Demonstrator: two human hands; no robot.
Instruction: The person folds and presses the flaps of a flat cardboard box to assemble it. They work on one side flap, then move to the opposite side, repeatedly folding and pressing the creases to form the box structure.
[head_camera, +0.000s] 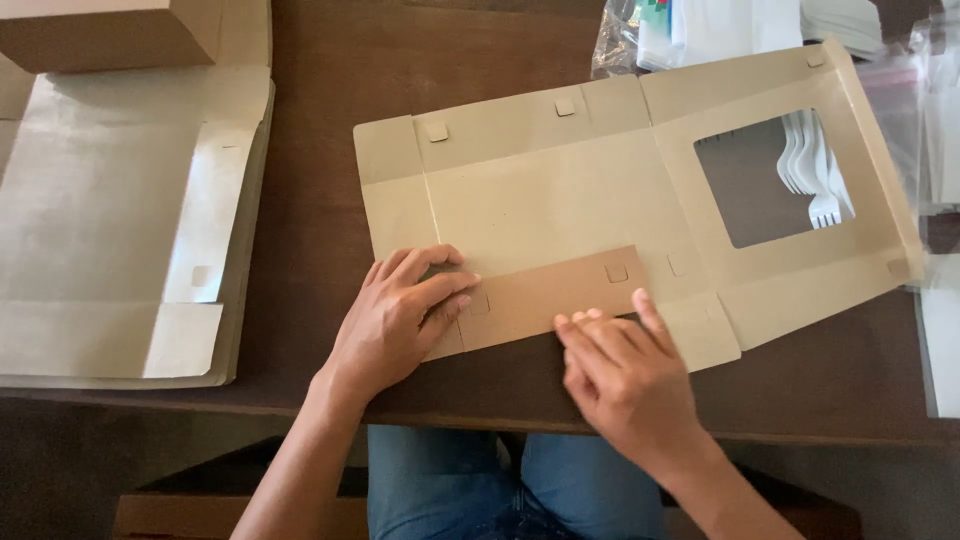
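At the far left, a stack of flat box blanks (120, 230) is lying on the dark counter (310, 150), with a folded brown box (100, 30) behind it. Your left hand (395, 315) is pressing flat, fingers spread, on the folded-up front flap (545, 295) of the unfolded windowed box blank (540, 200) at the counter's near edge. Your right hand (620, 370) is touching that flap's edge with open fingertips, gripping nothing. White plastic forks (815, 170) are showing through the window at right.
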